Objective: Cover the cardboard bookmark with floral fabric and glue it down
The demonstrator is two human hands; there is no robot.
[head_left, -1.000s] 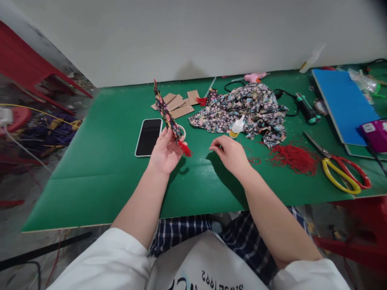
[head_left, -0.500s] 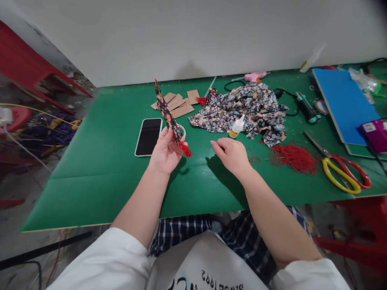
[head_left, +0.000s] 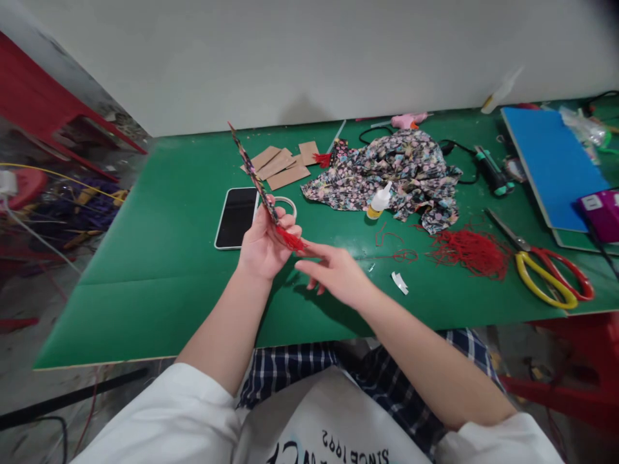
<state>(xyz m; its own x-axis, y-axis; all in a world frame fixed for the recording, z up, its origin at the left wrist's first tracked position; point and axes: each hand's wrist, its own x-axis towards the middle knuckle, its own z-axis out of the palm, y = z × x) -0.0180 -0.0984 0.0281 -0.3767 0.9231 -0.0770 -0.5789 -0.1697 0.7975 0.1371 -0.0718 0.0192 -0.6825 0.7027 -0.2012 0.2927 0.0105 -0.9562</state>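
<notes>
My left hand [head_left: 267, 243] holds a thin floral cloth strip [head_left: 252, 173], raised above the table and seen nearly edge-on. A red tassel [head_left: 290, 239] hangs from its near end. Close to the tassel is my right hand [head_left: 333, 270], its fingers stretched out and apart. Its index fingertip meets the tassel's end; whether it presses on it I cannot tell. Behind my left hand lie a phone [head_left: 235, 216] with a dark screen and a white ring-shaped roll [head_left: 290, 203], both partly covered.
Brown card pieces [head_left: 290, 174], crumpled floral fabric [head_left: 401, 167] and a small glue bottle [head_left: 380, 201] lie on the green table [head_left: 169, 309]. Rightward are red threads [head_left: 469, 252], scissors [head_left: 536, 264], a cutter-like tool [head_left: 493, 172] and a blue board [head_left: 551, 167]. White scraps [head_left: 399, 283] lie nearer me.
My right hand has moved left to the tassel, its curled fingers now stretched out. White scraps show where it was. The strip has turned more edge-on, its far end leaning left.
</notes>
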